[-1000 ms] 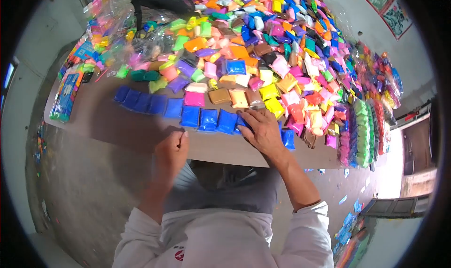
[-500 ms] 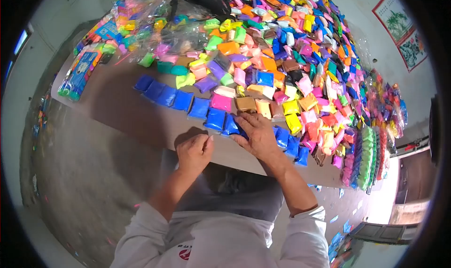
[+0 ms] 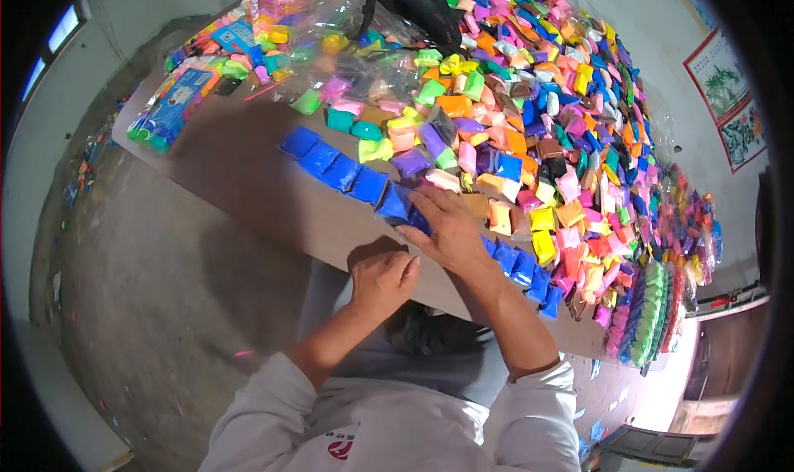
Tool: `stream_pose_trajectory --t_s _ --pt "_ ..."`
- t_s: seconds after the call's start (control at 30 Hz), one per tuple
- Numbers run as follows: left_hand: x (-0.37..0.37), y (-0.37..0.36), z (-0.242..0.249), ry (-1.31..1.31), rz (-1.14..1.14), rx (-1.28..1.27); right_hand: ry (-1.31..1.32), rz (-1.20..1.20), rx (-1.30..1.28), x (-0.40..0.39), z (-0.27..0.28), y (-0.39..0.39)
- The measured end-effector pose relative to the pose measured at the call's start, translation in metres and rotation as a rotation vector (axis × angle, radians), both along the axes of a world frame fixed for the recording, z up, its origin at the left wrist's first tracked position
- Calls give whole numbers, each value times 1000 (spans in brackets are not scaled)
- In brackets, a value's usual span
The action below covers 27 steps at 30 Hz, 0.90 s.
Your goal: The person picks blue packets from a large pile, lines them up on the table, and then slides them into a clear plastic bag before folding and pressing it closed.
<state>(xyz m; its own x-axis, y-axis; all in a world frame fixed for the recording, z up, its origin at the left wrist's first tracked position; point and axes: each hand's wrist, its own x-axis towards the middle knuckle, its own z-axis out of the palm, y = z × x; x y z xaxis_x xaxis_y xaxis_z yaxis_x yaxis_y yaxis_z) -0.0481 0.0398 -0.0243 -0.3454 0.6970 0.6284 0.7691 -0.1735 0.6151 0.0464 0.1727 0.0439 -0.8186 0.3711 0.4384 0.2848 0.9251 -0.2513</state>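
A row of blue packets [image 3: 368, 186] lies along the near part of the brown table [image 3: 248, 174], slanting from the upper left down to the lower right, with neighbouring packets touching or nearly so. The right hand [image 3: 451, 228] lies across the middle of this row, hiding part of it — its fingers are stretched out over the packets and its thumb stands apart from them; whether it presses or merely rests cannot be told. The left hand [image 3: 385, 282] is just beside it, near the table edge, with its fingers curled in toward the palm and the thumb folded on top; the inside of the fist is hidden. Just beyond the right hand lie a tan packet [image 3: 474, 205], partly covered, and an orange packet [image 3: 499, 216]. Farther back, a large heap of small packets [image 3: 529, 100] in many colours covers much of the table. A black bag [image 3: 413, 9] lies at the far side, near crumpled clear plastic [image 3: 372, 71]. At the table's left end is a clear pack with a blue label [image 3: 176, 104]; toward the right end stand strips of packets, a green strip [image 3: 649, 315] among them. Framed pictures [image 3: 719, 79] hang on the wall.
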Motion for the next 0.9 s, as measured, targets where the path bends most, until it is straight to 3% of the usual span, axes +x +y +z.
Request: stream_pose_trajectory --t_s 0.33,0.53,0.63,0.9 --pt "0 -2 3 -43 -6 18 -92 47 23 -18 -6 9" --pt "0 -2 1 -44 -16 32 45 129 -5 -79 -2 8" --pt "-5 -2 -1 -17 -44 46 -13 123 13 -117 -18 9" --pt "0 -4 -9 -101 -90 -30 -102 124 -24 -124 -19 10"
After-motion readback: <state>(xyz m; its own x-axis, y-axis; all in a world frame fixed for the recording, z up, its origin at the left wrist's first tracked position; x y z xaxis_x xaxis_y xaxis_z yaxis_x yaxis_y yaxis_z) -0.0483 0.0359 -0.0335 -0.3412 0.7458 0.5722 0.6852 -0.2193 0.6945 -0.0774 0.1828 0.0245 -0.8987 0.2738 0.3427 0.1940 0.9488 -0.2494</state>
